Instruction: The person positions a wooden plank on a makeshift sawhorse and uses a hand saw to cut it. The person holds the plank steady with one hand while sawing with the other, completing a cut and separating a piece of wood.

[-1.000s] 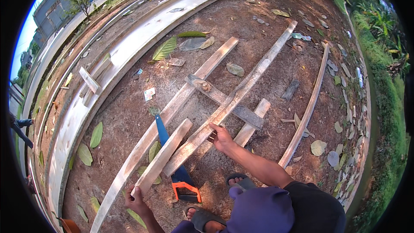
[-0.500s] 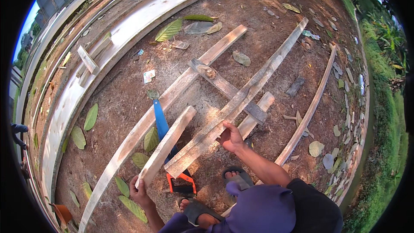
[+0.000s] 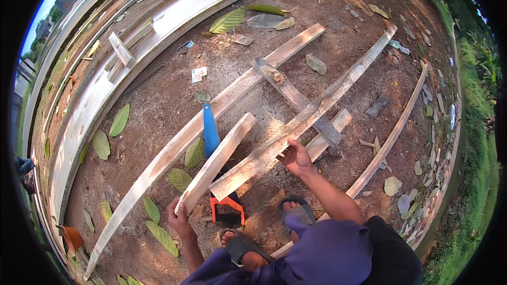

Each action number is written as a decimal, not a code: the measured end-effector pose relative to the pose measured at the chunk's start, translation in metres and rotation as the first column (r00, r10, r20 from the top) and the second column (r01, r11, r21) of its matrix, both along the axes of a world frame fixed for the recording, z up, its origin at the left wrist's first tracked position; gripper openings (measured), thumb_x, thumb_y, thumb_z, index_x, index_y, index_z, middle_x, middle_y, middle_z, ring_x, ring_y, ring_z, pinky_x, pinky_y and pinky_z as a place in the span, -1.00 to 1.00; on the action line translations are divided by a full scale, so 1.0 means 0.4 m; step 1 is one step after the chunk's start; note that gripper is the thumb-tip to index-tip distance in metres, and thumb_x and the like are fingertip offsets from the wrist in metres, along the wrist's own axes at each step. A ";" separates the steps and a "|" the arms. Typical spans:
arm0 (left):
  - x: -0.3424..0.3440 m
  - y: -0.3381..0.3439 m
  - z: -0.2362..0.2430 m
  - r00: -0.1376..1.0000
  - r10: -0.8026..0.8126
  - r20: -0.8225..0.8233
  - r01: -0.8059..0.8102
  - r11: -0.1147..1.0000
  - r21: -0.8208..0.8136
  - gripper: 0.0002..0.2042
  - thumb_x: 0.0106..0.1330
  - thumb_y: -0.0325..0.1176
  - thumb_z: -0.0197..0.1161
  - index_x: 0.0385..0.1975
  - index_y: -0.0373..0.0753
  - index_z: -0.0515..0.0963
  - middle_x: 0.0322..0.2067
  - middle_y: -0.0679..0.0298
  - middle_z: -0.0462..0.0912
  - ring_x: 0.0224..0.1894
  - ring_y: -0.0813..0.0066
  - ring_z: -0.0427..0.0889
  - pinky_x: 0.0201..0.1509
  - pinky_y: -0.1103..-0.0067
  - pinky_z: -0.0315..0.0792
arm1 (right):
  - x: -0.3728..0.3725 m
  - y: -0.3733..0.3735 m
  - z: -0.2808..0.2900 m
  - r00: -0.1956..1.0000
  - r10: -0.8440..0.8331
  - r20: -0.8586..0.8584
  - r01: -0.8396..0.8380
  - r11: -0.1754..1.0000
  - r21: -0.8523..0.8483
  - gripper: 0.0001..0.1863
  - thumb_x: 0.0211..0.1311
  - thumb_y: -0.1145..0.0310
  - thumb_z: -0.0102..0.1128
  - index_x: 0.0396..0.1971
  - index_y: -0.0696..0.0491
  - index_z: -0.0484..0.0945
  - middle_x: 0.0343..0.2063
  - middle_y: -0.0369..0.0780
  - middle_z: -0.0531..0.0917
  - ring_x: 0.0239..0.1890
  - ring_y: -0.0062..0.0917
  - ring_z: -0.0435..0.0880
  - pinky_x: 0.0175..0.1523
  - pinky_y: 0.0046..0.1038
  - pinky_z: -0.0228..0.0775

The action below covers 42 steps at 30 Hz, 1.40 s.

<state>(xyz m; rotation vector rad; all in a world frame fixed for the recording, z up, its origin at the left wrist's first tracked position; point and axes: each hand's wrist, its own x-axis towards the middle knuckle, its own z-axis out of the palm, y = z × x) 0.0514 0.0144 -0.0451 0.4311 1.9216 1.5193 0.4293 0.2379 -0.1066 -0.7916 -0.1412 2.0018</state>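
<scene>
My left hand [image 3: 181, 218] grips the near end of a short wooden batten [image 3: 217, 162], which slants up and away to the right. My right hand [image 3: 297, 159] holds the lower edge of a long, weathered plank [image 3: 311, 115], with some fingers hidden beneath it. That plank lies across a short dark crosspiece [image 3: 291, 95], whose far end rests on another long batten [image 3: 232, 94]. A handsaw with a blue blade [image 3: 210, 133] and an orange and black handle [image 3: 228, 210] lies between my two pieces, its middle partly covered by the batten.
A shorter wood piece [image 3: 330, 134] lies under the plank. Further right is a long thin strip [image 3: 393, 140]. At the left runs a wide pale board [image 3: 174, 13] with small offcuts [image 3: 121, 49] on it. Sandalled feet [image 3: 245, 248] stand close by. Leaves [image 3: 120, 120] litter the brown ground.
The view has shifted, so most things appear further right and slightly higher. Both hands keep their hold on the same wood pieces.
</scene>
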 end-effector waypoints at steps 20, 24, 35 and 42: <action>0.027 0.103 0.175 0.998 -0.059 -0.006 0.059 0.959 0.276 -0.71 0.31 -0.40 0.40 -0.02 -0.34 0.60 -0.21 0.23 0.71 -0.26 0.48 0.70 -0.15 0.50 0.66 | 0.013 0.000 -0.002 0.981 0.015 0.191 -0.021 0.999 0.028 -0.75 0.41 0.12 0.32 -0.10 -0.12 0.49 -0.06 -0.32 0.53 0.08 -0.42 0.52 0.23 -0.07 0.45; 0.090 0.150 0.179 0.987 -0.153 0.045 0.133 0.945 0.300 -0.69 0.22 -0.53 0.45 -0.05 -0.40 0.60 -0.18 0.20 0.72 -0.17 0.53 0.68 0.00 0.55 0.55 | 0.013 0.001 0.004 0.980 0.025 0.195 -0.037 0.998 0.056 -0.72 0.41 0.09 0.31 -0.04 -0.12 0.52 -0.08 -0.36 0.60 0.08 -0.42 0.57 0.21 -0.09 0.44; 0.187 0.233 0.153 0.948 -0.318 0.021 0.289 0.887 0.360 -0.65 0.20 -0.55 0.47 -0.02 -0.38 0.58 -0.07 0.17 0.67 -0.03 0.48 0.65 0.13 0.51 0.50 | 0.024 -0.007 -0.001 0.983 0.028 0.182 -0.043 0.996 0.078 -0.65 0.41 0.04 0.28 0.08 -0.15 0.56 0.03 -0.35 0.65 0.14 -0.43 0.59 0.23 -0.12 0.40; 0.167 0.246 0.108 0.852 -0.519 -0.068 0.510 0.795 0.327 -0.40 0.05 -0.58 0.61 0.12 -0.34 0.49 0.08 0.16 0.61 0.12 0.41 0.62 0.26 0.43 0.49 | 0.004 -0.067 0.032 0.999 0.006 -0.040 -0.007 1.000 -0.017 -0.56 0.37 -0.13 0.21 0.02 -0.13 0.63 0.02 -0.29 0.71 0.12 -0.33 0.65 0.22 -0.05 0.45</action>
